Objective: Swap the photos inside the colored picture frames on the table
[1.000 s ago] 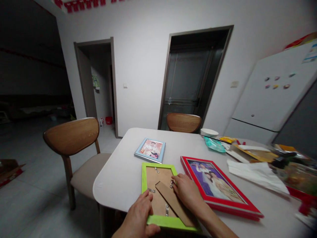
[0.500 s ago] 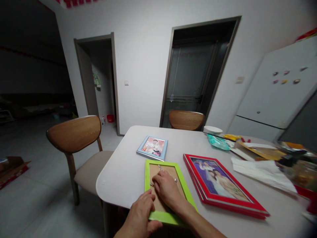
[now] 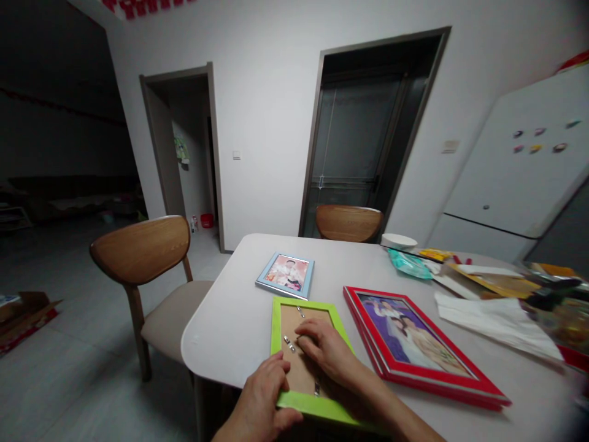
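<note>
A lime-green picture frame (image 3: 277,325) lies face down on the white table (image 3: 230,325), its brown backing board and small metal clips showing. My left hand (image 3: 264,399) grips the frame's near left corner, fingers on top and thumb curled under the edge. My right hand (image 3: 324,353) lies across the backing board, its fingertips bent onto a metal clip near the left side. A larger red frame (image 3: 460,383) with a wedding photo lies just to the right. Farther back lies a small blue frame (image 3: 286,274).
Papers, a white tissue (image 3: 497,319), a teal packet (image 3: 407,264) and a white bowl (image 3: 398,241) crowd the table's right side. A wooden chair (image 3: 142,252) stands at the left, another chair (image 3: 348,223) at the far end. A white fridge (image 3: 515,166) stands on the right.
My right hand moved from the frame's right side across the backing board to the clip on the left. The brown stand flap is now hidden under it. My left hand kept its grip.
</note>
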Action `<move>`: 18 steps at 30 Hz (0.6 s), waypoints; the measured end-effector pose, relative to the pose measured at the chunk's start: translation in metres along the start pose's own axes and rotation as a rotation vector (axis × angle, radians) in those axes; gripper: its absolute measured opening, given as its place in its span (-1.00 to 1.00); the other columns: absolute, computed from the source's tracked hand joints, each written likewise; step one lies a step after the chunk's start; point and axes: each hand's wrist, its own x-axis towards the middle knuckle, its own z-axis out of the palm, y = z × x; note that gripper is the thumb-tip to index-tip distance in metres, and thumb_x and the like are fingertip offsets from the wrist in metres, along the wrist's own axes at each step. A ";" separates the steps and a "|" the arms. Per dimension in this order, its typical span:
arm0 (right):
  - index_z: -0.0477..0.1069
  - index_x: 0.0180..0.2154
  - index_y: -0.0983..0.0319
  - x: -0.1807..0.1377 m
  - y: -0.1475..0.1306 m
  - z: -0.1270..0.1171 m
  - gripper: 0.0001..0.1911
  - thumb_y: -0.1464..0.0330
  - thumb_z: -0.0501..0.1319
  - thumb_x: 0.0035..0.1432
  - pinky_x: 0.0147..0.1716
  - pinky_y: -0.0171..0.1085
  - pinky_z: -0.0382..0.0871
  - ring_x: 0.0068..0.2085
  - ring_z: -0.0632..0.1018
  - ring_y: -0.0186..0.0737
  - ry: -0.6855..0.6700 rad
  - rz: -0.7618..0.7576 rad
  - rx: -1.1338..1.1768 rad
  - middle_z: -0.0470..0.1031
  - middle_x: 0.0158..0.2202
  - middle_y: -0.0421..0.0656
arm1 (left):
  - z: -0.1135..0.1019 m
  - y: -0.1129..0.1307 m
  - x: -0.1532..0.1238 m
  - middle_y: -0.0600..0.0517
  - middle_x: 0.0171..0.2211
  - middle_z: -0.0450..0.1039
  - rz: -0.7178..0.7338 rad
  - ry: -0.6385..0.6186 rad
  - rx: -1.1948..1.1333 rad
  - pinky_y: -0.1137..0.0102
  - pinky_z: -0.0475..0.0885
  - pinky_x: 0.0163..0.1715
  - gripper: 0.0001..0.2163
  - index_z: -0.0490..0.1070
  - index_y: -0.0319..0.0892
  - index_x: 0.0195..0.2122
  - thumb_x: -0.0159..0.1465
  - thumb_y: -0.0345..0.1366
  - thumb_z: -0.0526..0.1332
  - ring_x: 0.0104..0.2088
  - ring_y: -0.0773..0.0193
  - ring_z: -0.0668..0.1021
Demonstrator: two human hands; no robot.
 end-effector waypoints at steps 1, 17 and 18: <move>0.42 -0.33 0.21 -0.007 0.003 -0.008 -0.77 0.38 0.04 -0.03 -0.10 -0.29 0.14 -0.13 0.37 -0.25 -0.057 -0.007 0.043 0.38 -0.18 -0.11 | -0.001 -0.001 0.000 -0.07 -0.06 0.32 0.001 0.001 -0.009 0.25 0.17 0.02 -0.74 0.30 -0.16 -0.37 -0.11 -0.41 0.30 0.06 0.10 0.24; 0.47 -0.43 0.14 -0.034 0.002 -0.010 -0.83 0.37 0.13 -0.12 0.03 -0.12 -0.01 0.02 0.24 -0.14 -0.193 -0.002 0.051 0.27 -0.04 -0.14 | -0.004 -0.001 0.001 -0.08 -0.06 0.31 -0.023 0.012 -0.012 0.31 0.15 0.02 -0.71 0.28 -0.18 -0.36 -0.12 -0.46 0.30 0.06 0.14 0.23; 0.47 -0.39 0.13 -0.034 0.003 -0.011 -0.81 0.37 0.13 -0.13 0.02 -0.14 0.00 0.02 0.24 -0.15 -0.197 -0.003 0.068 0.26 -0.03 -0.14 | -0.003 -0.002 0.001 -0.09 -0.06 0.31 -0.019 0.010 -0.013 0.31 0.15 0.02 -0.71 0.28 -0.18 -0.36 -0.12 -0.46 0.30 0.07 0.14 0.22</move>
